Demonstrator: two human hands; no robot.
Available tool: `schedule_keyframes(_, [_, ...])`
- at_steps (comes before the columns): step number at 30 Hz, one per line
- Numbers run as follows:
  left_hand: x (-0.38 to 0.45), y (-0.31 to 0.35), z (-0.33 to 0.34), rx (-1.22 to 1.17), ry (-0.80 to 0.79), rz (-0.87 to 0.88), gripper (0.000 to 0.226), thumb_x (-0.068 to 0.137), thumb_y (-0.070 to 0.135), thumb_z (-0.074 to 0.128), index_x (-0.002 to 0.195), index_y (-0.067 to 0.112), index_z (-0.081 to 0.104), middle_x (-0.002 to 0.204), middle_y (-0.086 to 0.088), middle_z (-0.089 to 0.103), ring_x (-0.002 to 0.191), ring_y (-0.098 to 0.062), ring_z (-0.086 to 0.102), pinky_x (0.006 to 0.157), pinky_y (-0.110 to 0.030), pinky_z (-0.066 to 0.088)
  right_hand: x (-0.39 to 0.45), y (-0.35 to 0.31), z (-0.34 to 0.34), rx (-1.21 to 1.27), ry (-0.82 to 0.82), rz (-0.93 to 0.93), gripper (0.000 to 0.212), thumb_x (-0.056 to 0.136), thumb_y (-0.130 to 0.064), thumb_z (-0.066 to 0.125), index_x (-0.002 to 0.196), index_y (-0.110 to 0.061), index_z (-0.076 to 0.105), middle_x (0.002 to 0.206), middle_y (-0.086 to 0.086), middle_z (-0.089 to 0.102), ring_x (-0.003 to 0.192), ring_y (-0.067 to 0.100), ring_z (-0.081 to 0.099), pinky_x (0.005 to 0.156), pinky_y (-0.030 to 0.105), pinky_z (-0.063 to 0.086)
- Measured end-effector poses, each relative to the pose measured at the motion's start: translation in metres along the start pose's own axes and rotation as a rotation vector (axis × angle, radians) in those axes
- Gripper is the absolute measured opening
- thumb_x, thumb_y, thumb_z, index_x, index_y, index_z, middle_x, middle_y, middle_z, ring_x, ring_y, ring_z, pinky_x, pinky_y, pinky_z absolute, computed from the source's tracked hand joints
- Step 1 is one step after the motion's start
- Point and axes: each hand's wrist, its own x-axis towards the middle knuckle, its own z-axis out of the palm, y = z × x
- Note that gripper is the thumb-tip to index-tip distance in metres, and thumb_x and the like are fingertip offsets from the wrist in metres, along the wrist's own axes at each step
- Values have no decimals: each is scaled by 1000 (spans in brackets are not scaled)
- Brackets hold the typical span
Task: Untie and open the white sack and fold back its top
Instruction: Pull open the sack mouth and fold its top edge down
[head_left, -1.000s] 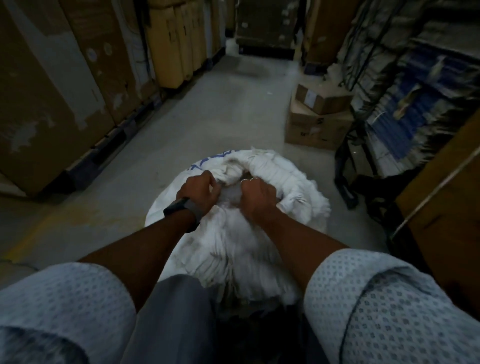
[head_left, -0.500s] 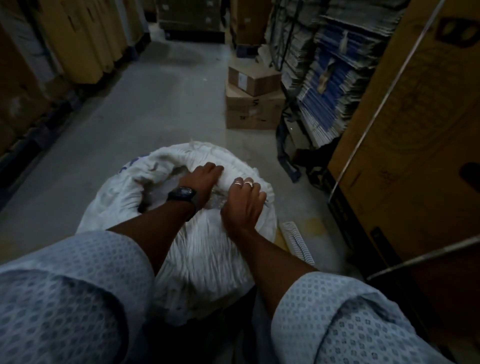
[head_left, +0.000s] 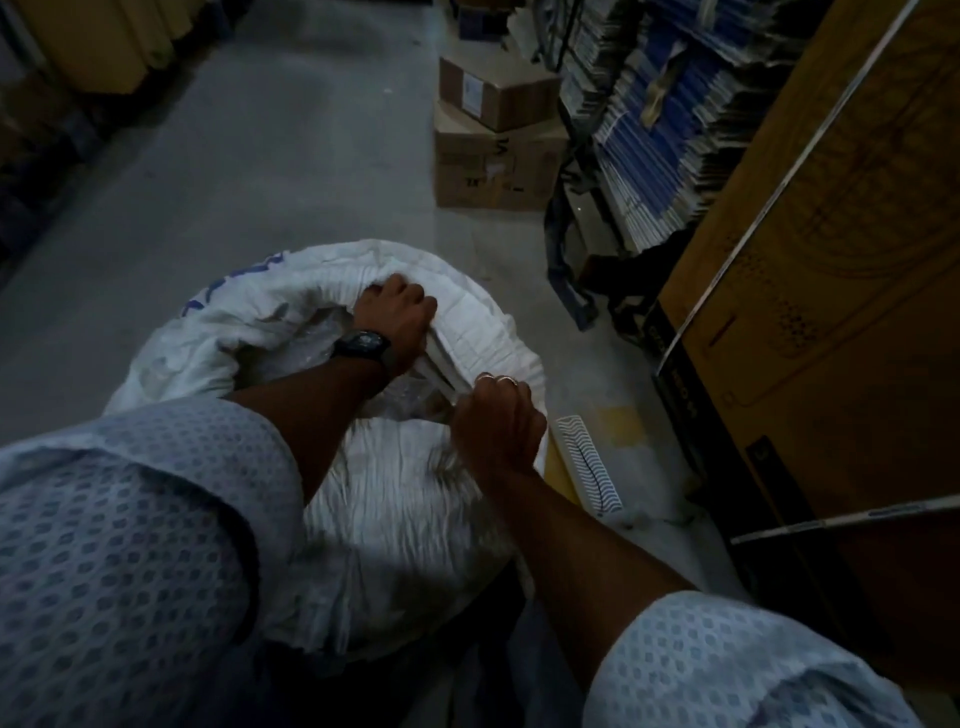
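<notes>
A big white woven sack (head_left: 395, 519) with blue print stands on the floor right below me. Its mouth is open, and the top edge is rolled outward into a thick rim (head_left: 270, 306) along the far and left side. Clear plastic shows inside the opening. My left hand (head_left: 397, 319), with a black watch on the wrist, grips the rim at the far right of the mouth. My right hand (head_left: 498, 423), wearing rings, clutches the sack's edge at the near right. A stretch of fabric runs taut between the two hands.
Grey concrete aisle floor (head_left: 260, 171) lies ahead. Two stacked cardboard boxes (head_left: 493, 140) stand ahead on the right. Shelves of blue and white stock (head_left: 670, 119) and a large brown carton (head_left: 831, 291) line the right side. A white patterned strip (head_left: 587, 467) lies by the sack.
The sack's mouth has gone from bunched shut to open. My left hand moved to the far right rim, my right hand drew back along the near edge, and my view swung right.
</notes>
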Motion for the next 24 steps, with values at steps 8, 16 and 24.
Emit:
schedule_keyframes(8, [47,-23,7,64,297,89,39,76,53,50,91,17,55,90,-9,56,90,-32,52,73,-41,36,13,20,10,174,81,170,53,86,-63,46,100,-16,66,95,14,71,94,37,64,83,42,47])
schedule_keyframes(16, [72,-30,49,-3,67,30,64,77,61,29,86,14,72,96,-12,69,100,-34,54,85,-45,40,36,19,33,252,-69,253,58,84,-67,55,105,-13,65,115,15,66,113,37,55,97,40,38])
schedule_keyframes(24, [70,-44,43,-270,-49,-33,49,75,62,48,100,20,46,86,-12,55,83,-35,56,76,-40,39,30,22,42,120,36,242,62,85,-71,47,105,-16,66,107,14,69,105,36,61,91,41,42])
